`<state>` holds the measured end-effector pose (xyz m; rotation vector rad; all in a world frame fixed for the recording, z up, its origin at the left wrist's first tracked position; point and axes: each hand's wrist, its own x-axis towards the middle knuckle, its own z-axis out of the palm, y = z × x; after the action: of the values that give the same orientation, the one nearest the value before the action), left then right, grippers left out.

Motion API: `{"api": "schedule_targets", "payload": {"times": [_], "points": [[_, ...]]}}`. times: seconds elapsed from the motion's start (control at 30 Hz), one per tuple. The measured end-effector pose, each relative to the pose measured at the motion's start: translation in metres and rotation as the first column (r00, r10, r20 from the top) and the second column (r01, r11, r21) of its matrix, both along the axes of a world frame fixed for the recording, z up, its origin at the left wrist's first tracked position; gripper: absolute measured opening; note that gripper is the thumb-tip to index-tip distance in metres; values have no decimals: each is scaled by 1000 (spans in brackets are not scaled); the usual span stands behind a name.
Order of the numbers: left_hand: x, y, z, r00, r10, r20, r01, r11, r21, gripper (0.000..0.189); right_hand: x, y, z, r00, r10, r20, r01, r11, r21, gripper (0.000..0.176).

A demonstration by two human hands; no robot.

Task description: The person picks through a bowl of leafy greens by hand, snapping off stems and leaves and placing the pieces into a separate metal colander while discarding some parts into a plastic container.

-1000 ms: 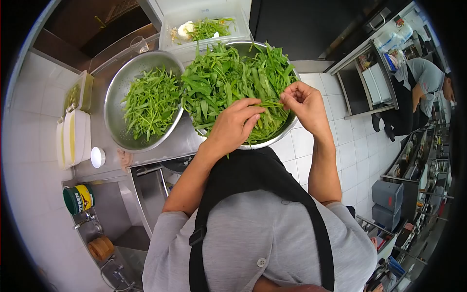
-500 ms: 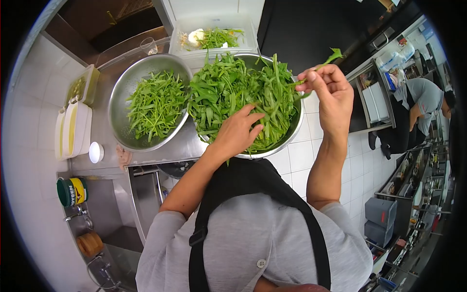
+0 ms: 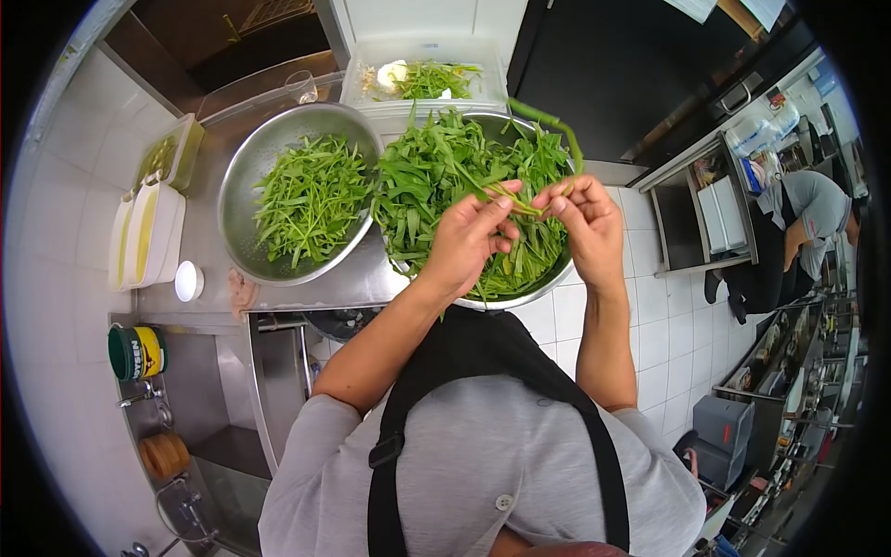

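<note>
Above a steel bowl point(image 3: 555, 278) heaped with leafy green stalks point(image 3: 422, 176), both hands hold a green stem point(image 3: 524, 206) between them. My left hand point(image 3: 471, 237) pinches its left part, fingers curled over the leaves. My right hand point(image 3: 587, 223) is closed on the stem's other part, close to my left hand; a long green stalk point(image 3: 557, 123) arches up behind its fingers. To the left, a second steel bowl point(image 3: 243, 167), tilted, holds a smaller pile of cut greens point(image 3: 311, 200).
A clear plastic tub point(image 3: 492, 93) with greens and a white lump stands behind the bowls. White containers point(image 3: 160, 232), a small white cup point(image 3: 188, 280) and a glass point(image 3: 301, 87) are at the left. A sink point(image 3: 200, 390) lies below. Another person point(image 3: 807, 223) bends over at the far right.
My left hand has risen from the leaf pile and now pinches the stem. My right hand has moved left and down, close to my left hand. The view has shifted slightly.
</note>
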<state>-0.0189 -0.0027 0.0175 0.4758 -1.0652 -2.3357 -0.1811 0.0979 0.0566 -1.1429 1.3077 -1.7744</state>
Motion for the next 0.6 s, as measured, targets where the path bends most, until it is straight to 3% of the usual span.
{"api": "schedule_targets", "payload": {"times": [0.2, 0.33, 0.43, 0.47, 0.57, 0.6], "points": [[4, -12, -11, 993, 112, -21, -110, 990, 92, 41, -4, 13, -23, 993, -116, 36, 113, 991, 75, 6], [-2, -24, -20, 981, 191, -39, -183, 970, 157, 46, -17, 27, -27, 957, -252, 146, 256, 967, -8, 6], [-3, -18, -10, 967, 252, 44, -256, 955, 150, 48, -34, 29, -25, 925, -288, 247, 318, 944, -90, 6], [-1, -9, 0, 954, 270, 130, -283, 954, 95, 46, -37, 28, -25, 933, -258, 252, 292, 950, -107, 6], [8, 5, -13, 942, 267, 203, -180, 913, -366, 38, -33, 20, -18, 925, -184, 333, 251, 953, -170, 7], [9, 11, -5, 960, 198, 200, -119, 929, -350, 32, -30, 17, -16, 918, -136, 374, 218, 958, -186, 7]]}}
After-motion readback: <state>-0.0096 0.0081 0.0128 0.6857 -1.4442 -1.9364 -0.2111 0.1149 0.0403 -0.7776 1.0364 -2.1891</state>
